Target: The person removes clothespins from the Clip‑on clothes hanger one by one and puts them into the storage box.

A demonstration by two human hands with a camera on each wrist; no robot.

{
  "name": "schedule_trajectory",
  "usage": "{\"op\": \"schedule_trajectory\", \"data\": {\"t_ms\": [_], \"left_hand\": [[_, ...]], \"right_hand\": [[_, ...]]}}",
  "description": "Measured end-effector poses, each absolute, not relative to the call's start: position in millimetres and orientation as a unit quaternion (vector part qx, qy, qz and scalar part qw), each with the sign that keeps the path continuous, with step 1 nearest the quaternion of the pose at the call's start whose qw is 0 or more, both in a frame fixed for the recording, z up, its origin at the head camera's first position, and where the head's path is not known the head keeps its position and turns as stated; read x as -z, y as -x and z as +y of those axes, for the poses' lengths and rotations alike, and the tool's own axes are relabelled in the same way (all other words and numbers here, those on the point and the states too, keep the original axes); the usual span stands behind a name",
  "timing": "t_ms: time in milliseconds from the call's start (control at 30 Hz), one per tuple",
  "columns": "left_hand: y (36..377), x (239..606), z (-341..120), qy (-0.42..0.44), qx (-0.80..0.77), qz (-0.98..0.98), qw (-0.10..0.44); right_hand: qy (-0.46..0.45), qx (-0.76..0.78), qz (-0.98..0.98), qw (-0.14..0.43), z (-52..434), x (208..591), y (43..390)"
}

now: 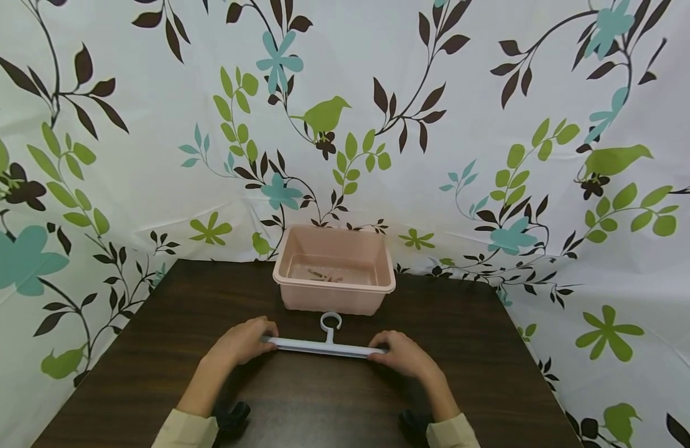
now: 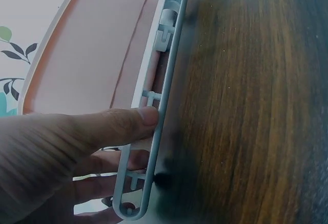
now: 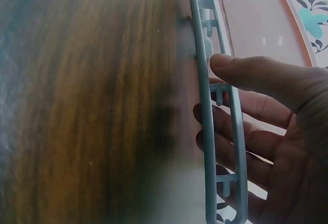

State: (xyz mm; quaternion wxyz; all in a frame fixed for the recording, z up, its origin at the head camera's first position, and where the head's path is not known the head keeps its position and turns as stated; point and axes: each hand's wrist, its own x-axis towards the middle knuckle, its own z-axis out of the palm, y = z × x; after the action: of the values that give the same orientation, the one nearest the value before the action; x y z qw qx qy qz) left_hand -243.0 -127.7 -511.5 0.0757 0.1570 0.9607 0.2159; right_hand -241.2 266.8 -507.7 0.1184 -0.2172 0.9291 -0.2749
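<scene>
A pale blue-grey plastic hanger (image 1: 322, 346) with a long bar and a round hook is held level over the table, hook pointing away from me. My left hand (image 1: 241, 342) grips its left end; in the left wrist view the thumb lies on the slotted frame (image 2: 168, 80), the other fingers behind it. At the right end, my right hand (image 1: 403, 354) holds the bar between thumb and fingers. Small crosspieces show inside the frame (image 3: 206, 96) in the right wrist view. Just beyond the hook stands a pink plastic basin (image 1: 335, 287) with a few small brownish pieces, too small to identify.
The dark wood table (image 1: 210, 292) ends at the back against a white cloth (image 1: 378, 50) printed with leaves, flowers and birds. Dark bands or devices (image 1: 233, 418) sit by both wrists. The basin stands at the table's back edge, near the middle.
</scene>
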Motion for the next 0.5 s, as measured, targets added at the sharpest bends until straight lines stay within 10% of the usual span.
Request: {"op": "schedule_trajectory", "data": {"t_ms": [500], "left_hand": [[243.8, 512.8, -126.4, -0.159, -0.212, 0.961, 0.077]], "right_hand": [[0.202, 0.268, 0.934, 0.122, 262.2, 512.9, 238.7]]}}
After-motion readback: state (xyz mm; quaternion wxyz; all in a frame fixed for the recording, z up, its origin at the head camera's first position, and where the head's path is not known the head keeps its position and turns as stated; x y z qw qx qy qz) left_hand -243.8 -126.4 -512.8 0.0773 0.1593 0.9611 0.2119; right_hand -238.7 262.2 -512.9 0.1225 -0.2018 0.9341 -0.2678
